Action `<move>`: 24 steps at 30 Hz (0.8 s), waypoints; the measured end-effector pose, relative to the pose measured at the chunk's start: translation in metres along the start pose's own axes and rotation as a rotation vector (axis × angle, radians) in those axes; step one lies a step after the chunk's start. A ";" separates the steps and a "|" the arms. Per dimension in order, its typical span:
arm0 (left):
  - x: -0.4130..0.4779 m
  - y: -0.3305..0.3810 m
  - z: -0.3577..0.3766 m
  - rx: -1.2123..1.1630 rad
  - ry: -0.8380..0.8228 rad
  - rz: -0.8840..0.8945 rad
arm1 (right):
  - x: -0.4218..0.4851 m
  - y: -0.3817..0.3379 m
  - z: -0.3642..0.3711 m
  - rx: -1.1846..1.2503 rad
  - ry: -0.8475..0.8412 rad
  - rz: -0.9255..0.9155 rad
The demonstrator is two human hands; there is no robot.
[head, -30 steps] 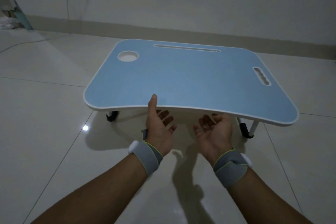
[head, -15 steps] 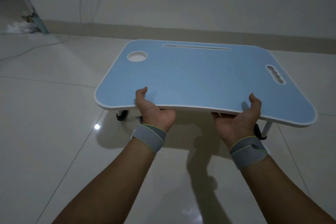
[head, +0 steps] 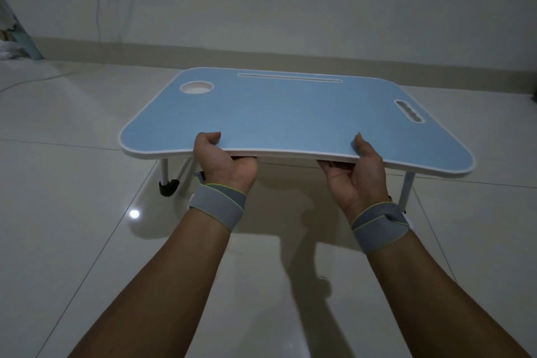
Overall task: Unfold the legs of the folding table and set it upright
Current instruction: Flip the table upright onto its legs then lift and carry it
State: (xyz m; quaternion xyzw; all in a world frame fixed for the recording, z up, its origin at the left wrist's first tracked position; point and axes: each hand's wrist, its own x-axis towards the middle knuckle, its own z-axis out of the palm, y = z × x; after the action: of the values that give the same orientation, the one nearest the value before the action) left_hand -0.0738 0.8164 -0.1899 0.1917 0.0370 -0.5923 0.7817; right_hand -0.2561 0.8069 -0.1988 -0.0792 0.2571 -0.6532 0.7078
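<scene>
The folding table (head: 290, 116) has a light blue top with a white rim, a round cup hole at its far left, a long slot along the far edge and a handle cutout at the right. It sits top side up, with white legs unfolded beneath; a black-footed leg (head: 167, 180) shows at the left and another leg (head: 406, 192) at the right. My left hand (head: 223, 163) grips the near curved edge, thumb on top, fingers underneath. My right hand (head: 357, 174) grips the same edge further right. Whether the feet touch the floor is unclear.
Glossy white floor tiles (head: 72, 212) surround the table. A pale wall with a skirting board (head: 261, 52) runs behind it. Cables hang down the wall at the upper left (head: 98, 3). Cloth and a teal object (head: 17, 41) lie at the far left.
My hands went from open, palms up, below the near edge to gripping that edge. My right hand slid further right. The table now looks higher, with more of its legs showing.
</scene>
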 end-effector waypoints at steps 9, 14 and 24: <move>0.051 0.007 0.050 -0.008 -0.066 0.016 | 0.048 -0.007 0.044 0.032 -0.054 -0.060; 0.085 0.027 0.104 -0.038 -0.098 0.019 | 0.078 -0.016 0.098 0.041 -0.060 -0.077; 0.102 0.092 0.205 -0.089 -0.118 -0.036 | 0.085 -0.029 0.227 -0.014 -0.122 -0.177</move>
State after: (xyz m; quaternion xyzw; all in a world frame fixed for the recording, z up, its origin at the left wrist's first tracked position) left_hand 0.0077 0.6737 -0.0057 0.1207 0.0207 -0.6141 0.7796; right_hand -0.1747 0.6702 -0.0136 -0.1462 0.2103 -0.7051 0.6612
